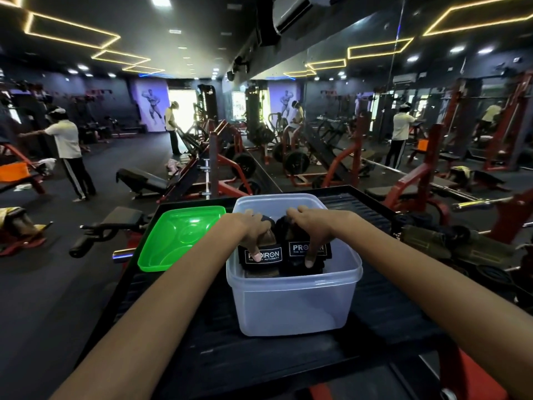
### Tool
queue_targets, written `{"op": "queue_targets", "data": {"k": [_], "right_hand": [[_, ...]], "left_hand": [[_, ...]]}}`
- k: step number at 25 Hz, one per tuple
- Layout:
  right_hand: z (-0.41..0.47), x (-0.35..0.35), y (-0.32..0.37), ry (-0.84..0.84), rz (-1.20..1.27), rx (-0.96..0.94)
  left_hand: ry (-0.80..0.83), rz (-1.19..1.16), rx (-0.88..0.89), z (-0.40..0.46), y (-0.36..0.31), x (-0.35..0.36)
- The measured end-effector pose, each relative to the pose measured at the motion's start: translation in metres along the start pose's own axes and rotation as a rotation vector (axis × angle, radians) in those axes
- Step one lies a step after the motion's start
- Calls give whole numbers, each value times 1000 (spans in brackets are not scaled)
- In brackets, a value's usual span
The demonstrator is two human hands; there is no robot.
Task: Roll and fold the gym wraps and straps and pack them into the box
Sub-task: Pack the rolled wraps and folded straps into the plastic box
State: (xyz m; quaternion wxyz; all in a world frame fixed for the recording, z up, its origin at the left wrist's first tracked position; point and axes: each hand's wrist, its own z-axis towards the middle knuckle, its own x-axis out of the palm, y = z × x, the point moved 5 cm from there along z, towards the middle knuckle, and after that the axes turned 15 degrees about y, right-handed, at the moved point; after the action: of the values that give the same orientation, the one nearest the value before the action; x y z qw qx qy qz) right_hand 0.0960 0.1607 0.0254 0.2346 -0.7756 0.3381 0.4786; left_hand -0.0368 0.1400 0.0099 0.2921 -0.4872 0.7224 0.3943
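Both bare forearms enter from the bottom edge and converge over a translucent plastic box (294, 298) standing on a black ribbed platform (383, 295).

Box: rectangular, rounded corners, cloudy white walls, thick rolled rim, open at the top.

Contents: two black fabric wraps sit side by side inside the box, upright against each other. The left wrap (259, 256) carries a white-outlined label reading partly "PROIRON"; a brown leather-like patch shows at its top edge. The right wrap (308, 251) carries the same label, partly covered by fingers. Both look soft and woven, folded or rolled into compact blocks. What lies beneath them is too dark to identify.

Hands: the left hand (253, 229) is curled over the top of the left wrap, one finger extended down across its label. The right hand (311, 226) is curled over the top of the right wrap, with the thumb reaching down its front face. Each hand grips its own wrap inside the box.

Lid: a bright green plastic lid (178, 238), glossy and shallow, lies inverted on the platform just beside the box, to its left.

Surroundings: red-framed gym machines, black padded benches and a mirror wall fill the background; several people stand well apart from the platform.
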Motion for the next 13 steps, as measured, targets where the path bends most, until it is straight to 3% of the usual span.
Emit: {"op": "queue_targets", "data": {"k": [4,9,13], "right_hand": [[0,4,-1,-5,30,-38],[-3,4,2,-67,-60,-18],[0,5,0,-101,-92,-7]], "left_hand": [[38,-169,102,0,3,-6],[87,-206,135,1,1,-10],[-69,-207,170,1,1,-12]]}}
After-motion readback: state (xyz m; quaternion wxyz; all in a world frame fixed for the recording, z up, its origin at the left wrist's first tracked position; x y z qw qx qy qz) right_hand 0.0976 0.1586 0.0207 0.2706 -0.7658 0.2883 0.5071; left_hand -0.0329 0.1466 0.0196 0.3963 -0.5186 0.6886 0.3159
